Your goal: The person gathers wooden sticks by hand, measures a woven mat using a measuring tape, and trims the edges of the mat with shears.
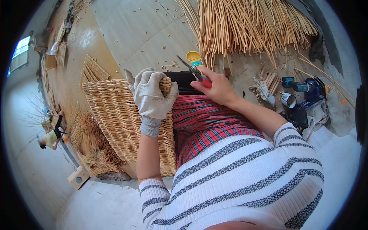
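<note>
A woven wicker basket [119, 119] rests at my left side, its weave running down beside my lap. My left hand [151, 94], in a pale work glove, is wrapped over the basket's upper corner near a thick wrapped edge. My bare right hand [216, 86] grips pruning shears [197, 73] with red handles, their blades pointing up and left past the basket's corner. The shears are apart from the wicker. A red plaid cloth [214, 119] covers my lap. The fingers under the glove and the basket's far side are partly hidden.
A large bundle of cane rods [249, 30] lies ahead on the floor. To the right are a spare glove [262, 90], a cordless drill [295, 84] and a white mug [288, 100]. A yellow container [194, 58] stands ahead. Another person [51, 138] is far left, beside piled reeds [92, 142].
</note>
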A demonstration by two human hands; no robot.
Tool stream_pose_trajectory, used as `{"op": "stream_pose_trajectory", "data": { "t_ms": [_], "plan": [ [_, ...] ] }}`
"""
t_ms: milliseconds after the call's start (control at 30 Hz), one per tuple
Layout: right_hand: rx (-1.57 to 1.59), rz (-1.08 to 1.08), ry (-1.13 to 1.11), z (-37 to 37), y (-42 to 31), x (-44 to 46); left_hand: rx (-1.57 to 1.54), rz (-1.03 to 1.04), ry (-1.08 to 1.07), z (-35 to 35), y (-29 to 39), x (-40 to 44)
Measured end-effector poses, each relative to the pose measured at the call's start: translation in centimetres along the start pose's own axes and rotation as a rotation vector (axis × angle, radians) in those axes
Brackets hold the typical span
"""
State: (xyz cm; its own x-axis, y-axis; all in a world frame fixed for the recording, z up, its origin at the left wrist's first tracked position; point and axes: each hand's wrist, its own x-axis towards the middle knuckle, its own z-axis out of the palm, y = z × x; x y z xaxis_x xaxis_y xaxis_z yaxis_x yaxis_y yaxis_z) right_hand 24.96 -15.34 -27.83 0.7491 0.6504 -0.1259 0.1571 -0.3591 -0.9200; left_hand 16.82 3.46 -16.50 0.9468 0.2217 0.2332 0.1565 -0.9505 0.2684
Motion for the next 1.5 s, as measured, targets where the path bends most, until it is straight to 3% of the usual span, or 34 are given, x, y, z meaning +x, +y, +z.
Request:
{"op": "stream_pose_trajectory", "data": {
  "t_ms": [167,233,300,367,433,533,633,700,733,767,800,833,867,900,933,967,1033,1100,1200,1267,1333,1433,1500],
  "plan": [
    [-0.047,-0.008,-0.09,-1.3,0.1,-1.1,-0.018,0.017,-0.046,-1.7,-0.4,-0.2],
    [-0.008,0.011,-0.123,-1.7,0.4,-1.2,-0.766,-0.106,0.11,-3.7,-1.8,-0.2],
    [0.17,0.077,-0.159,-2.5,0.4,-1.1,-0.825,-0.264,0.455,-5.4,-7.1,-1.7],
    [0.167,0.089,-0.154,-2.2,1.8,-1.2,-0.812,-0.721,0.499,-7.9,-11.2,-3.8],
    [0.362,0.262,-0.201,-2.2,1.9,-0.9,0.027,-0.825,0.103,-9.6,-24.0,-10.3],
    [0.527,0.307,-0.273,-2.1,1.3,-0.1,-0.191,-0.82,0.091,-12.1,-25.6,-16.2],
    [0.566,0.27,-0.286,-1.7,0.1,1.1,-0.305,-0.732,0.183,-19.1,-20.4,-18.4],
    [0.55,0.171,-0.474,-0.5,-0.8,2.9,-0.088,-0.681,0.279,-25.9,-15.5,-19.4],
    [0.675,0.076,-0.434,0.4,-2.7,3.1,0.053,-0.661,0.534,-26.7,-9.7,-17.3],
    [0.659,0.066,-0.467,1.8,-3.9,3.8,0.297,-0.882,0.507,-30.8,-8.8,-18.5],
    [0.58,-0.072,-0.434,3.2,-5.1,4.6,0.187,-0.918,0.698,-32.5,-7.0,-19.1],
    [0.505,-0.217,-0.398,4.4,-6.3,5.3,0.548,-1.18,0.709,-33.6,-3.5,-17.5],
    [0.498,-0.245,-0.424,5.1,-7.8,5.9,0.565,-1.102,0.841,-34.2,-2.5,-18.6],
    [0.247,-0.294,-0.353,5.4,-9.5,6.4,0.542,-1.044,0.941,-34.5,-2.4,-20.0],
    [0.001,-0.343,-0.261,5.5,-10.9,6.9,0.516,-0.928,0.876,-34.5,-3.0,-22.9],
    [-0.001,-0.382,-0.25,6.4,-11.1,7.0,0.49,-0.801,0.811,-34.3,-3.8,-25.1],
    [0.051,-0.629,-0.094,8.9,-10.3,7.2,0.739,-0.859,0.517,-28.0,1.2,-20.9],
    [-0.144,-0.725,-0.143,8.1,-10.8,7.1,0.859,-0.472,0.448,-23.5,0.0,-21.4],
    [-0.09,-0.781,-0.108,7.1,-10.7,6.7,0.614,-0.6,0.612,-20.4,0.5,-21.8],
    [-0.134,-0.679,-0.167,7.0,-10.6,7.0,0.464,-0.628,0.694,-18.6,0.5,-21.6],
    [-0.097,-0.666,-0.081,7.6,-10.2,8.0,0.076,-0.648,0.903,-16.4,1.6,-20.9],
    [0.049,-0.539,0.075,7.4,-11.0,10.1,0.204,-0.511,0.834,-12.3,1.5,-20.8],
    [0.122,-0.518,0.232,6.5,-11.5,12.0,0.342,-0.453,0.574,-11.0,3.4,-18.7]
  ]
}}
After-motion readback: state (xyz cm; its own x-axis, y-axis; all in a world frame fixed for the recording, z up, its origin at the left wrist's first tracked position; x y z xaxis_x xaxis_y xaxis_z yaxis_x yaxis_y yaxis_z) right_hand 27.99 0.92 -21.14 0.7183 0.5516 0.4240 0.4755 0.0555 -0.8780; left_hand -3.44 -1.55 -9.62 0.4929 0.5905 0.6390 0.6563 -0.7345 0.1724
